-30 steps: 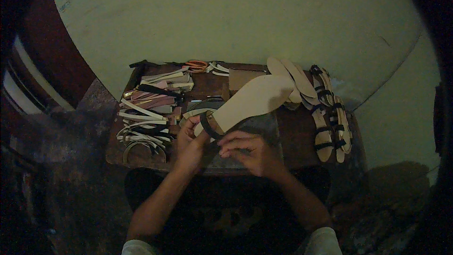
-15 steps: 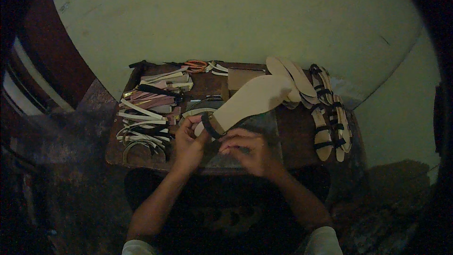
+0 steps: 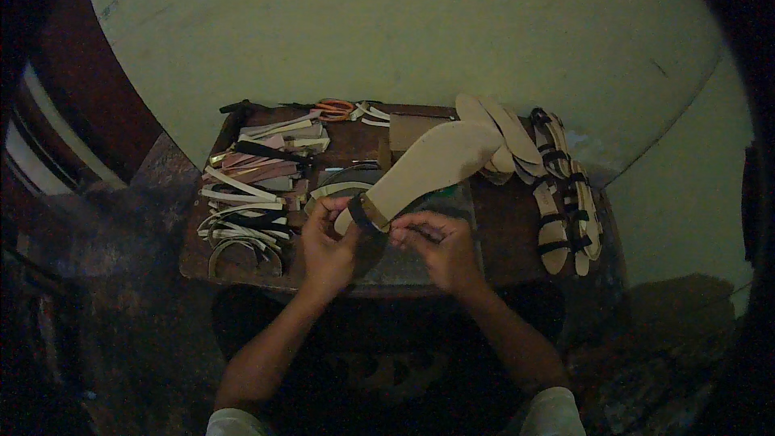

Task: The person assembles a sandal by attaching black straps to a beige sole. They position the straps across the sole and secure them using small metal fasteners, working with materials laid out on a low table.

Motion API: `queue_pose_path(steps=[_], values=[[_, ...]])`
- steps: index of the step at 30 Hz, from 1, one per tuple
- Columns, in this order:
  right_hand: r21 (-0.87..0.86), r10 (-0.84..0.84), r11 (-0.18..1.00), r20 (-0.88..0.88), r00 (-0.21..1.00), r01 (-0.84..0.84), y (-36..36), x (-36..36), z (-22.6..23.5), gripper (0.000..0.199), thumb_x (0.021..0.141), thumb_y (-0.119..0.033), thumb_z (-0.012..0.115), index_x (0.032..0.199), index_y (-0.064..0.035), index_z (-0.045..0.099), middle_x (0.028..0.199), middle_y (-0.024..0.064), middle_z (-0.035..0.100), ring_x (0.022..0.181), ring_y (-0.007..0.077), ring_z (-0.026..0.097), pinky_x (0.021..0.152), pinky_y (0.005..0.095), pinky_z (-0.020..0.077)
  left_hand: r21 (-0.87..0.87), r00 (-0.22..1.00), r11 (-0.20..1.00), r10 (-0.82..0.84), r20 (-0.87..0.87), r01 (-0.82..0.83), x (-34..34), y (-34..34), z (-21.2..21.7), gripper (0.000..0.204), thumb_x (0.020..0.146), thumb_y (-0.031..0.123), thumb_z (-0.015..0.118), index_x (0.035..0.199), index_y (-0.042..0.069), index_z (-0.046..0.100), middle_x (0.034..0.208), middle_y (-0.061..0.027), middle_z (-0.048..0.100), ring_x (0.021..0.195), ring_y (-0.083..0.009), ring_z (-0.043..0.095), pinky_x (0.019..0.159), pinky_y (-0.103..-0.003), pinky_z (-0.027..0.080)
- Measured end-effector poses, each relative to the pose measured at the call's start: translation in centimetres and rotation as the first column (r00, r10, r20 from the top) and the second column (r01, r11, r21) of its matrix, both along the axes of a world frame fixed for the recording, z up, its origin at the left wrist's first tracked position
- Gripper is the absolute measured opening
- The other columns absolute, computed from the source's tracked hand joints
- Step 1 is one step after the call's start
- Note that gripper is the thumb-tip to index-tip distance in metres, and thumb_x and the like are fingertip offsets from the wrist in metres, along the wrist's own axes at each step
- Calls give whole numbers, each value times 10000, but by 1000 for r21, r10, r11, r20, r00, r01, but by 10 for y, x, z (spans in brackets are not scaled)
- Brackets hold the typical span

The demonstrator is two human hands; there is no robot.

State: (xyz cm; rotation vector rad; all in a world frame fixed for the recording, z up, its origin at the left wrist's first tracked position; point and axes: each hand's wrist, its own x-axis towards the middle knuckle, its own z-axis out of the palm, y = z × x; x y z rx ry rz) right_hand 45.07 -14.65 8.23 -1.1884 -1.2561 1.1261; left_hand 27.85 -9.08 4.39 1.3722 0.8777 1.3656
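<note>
A pale beige sandal sole [image 3: 432, 160] slants up and to the right over the table, its near end gripped in my left hand [image 3: 328, 249]. Around that near end runs a black strap [image 3: 360, 215], with the left thumb and fingers pressed on the sole beside it. My right hand [image 3: 446, 252] is closed in a pinch at the sole's right edge, close to the strap's lower end. Whatever sits between those right fingertips is too small and dark to make out.
Bundled white, pink and black strips [image 3: 250, 186] cover the table's left side. Orange-handled scissors [image 3: 335, 109] lie at the back. Beige soles [image 3: 508, 133] are piled back right, by sandals with black straps [image 3: 554, 234]. A pale wall [image 3: 404, 32] rises behind the wooden table [image 3: 508, 250].
My right hand has moved slightly right and up, and its fingers have drawn into a pinch by the sole's edge. The left hand keeps its hold; the sole has shifted only slightly.
</note>
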Motion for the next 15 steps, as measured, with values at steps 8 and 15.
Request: queue_pose_path(steps=[8, 15], values=[[-60, 19, 998, -150, 988, -28, 3, 6, -11, 131, 856, -61, 680, 972, 1, 669, 978, 53, 659, 891, 125, 589, 777, 270, 474, 83, 999, 996, 23, -46, -19, 7, -15, 14, 202, 839, -64, 602, 1007, 11, 521, 1019, -95, 595, 974, -163, 584, 874, -301, 456], [-73, 10, 997, -139, 990, -20, 5, 9, -17, 150, 860, -71, 682, 997, -9, 682, 950, 48, 671, 837, 107, 591, 739, 255, 467, 130, 999, 990, 49, -21, -46, 9, -18, 9, 192, 846, -44, 608, 1005, 12, 517, 1019, -107, 597, 974, -171, 585, 862, -305, 462]])
